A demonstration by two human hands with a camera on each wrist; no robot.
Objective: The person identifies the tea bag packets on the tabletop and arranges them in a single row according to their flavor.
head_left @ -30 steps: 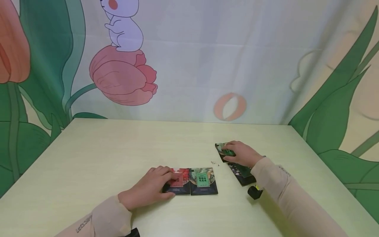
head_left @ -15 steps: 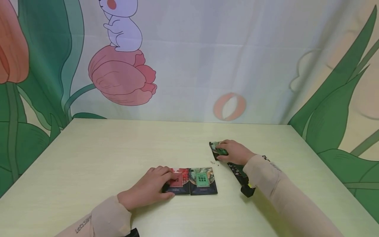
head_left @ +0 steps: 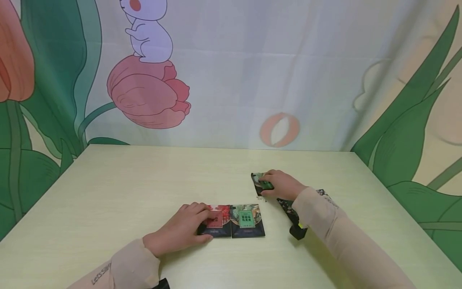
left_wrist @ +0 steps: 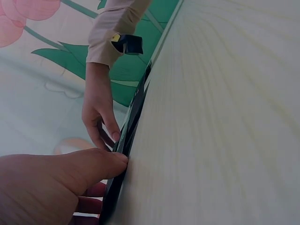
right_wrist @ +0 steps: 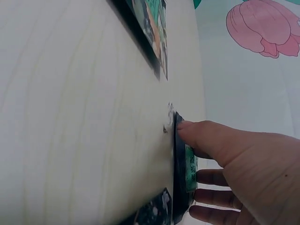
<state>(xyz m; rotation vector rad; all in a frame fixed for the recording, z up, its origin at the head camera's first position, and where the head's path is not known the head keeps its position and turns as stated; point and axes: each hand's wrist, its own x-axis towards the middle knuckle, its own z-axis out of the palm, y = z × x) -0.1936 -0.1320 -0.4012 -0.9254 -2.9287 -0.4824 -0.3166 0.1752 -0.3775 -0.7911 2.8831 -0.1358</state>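
On the table two flat square sachets lie side by side: a red one (head_left: 220, 218) and a green-labelled one (head_left: 249, 218). My left hand (head_left: 180, 228) holds the red sachet's left end, thumb at the near edge and fingers over the top; the left wrist view shows the thumb (left_wrist: 103, 164) at the dark edge. Farther back to the right, my right hand (head_left: 283, 184) grips another green sachet (head_left: 258, 184). In the right wrist view this sachet (right_wrist: 180, 178) stands tilted, the thumb on one edge and the fingers on the other side.
A dark flower-patterned sachet (head_left: 288, 208) lies partly hidden under the right sleeve (head_left: 321, 212). Small pale and dark specks (head_left: 261, 198) are on the table near the right hand. A printed curtain (head_left: 223, 80) hangs behind the table's far edge.
My right hand has moved left with the green sachet, uncovering a little more of the table on the right. My left hand and the two side-by-side sachets stay where they were.
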